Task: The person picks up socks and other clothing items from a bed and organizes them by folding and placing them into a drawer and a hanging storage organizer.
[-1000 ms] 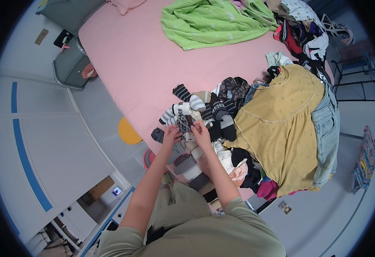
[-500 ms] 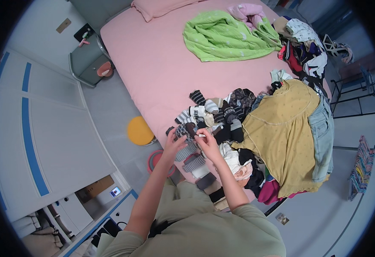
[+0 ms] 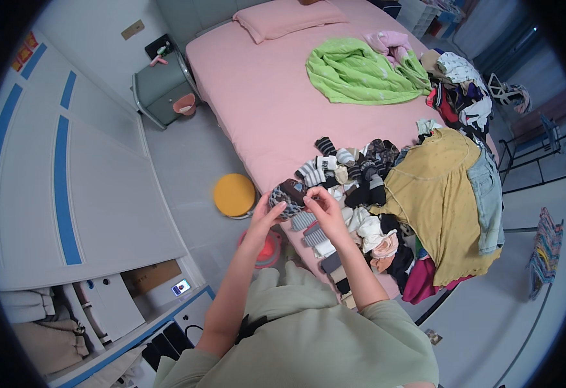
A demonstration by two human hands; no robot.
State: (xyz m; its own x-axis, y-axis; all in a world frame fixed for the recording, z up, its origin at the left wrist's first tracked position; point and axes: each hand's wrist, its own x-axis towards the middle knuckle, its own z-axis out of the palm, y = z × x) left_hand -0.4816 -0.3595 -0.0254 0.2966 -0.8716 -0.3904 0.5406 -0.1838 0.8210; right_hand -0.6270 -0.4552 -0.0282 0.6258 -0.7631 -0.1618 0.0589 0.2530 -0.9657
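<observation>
My left hand (image 3: 267,213) and my right hand (image 3: 318,202) are raised together over the near corner of the pink bed (image 3: 257,110), both gripping a dark patterned sock (image 3: 289,197) between them. Just beyond the hands lies a heap of socks (image 3: 347,178) in striped, black and white colours. A row of folded socks (image 3: 318,239) runs along the bed edge below my right hand. A mustard yellow garment (image 3: 438,194) lies to the right of the heap.
A green garment (image 3: 360,74) and a pile of mixed clothes (image 3: 454,87) lie farther up the bed, with a pink pillow (image 3: 289,16) at the head. On the floor are a yellow round stool (image 3: 234,194), a red object (image 3: 267,249) and a grey nightstand (image 3: 163,90). White cabinets (image 3: 70,194) stand left.
The view has tilted so more of the bed's head and the floor shows. My hands stay together on the dark sock, which now looks rolled into a rounder bundle.
</observation>
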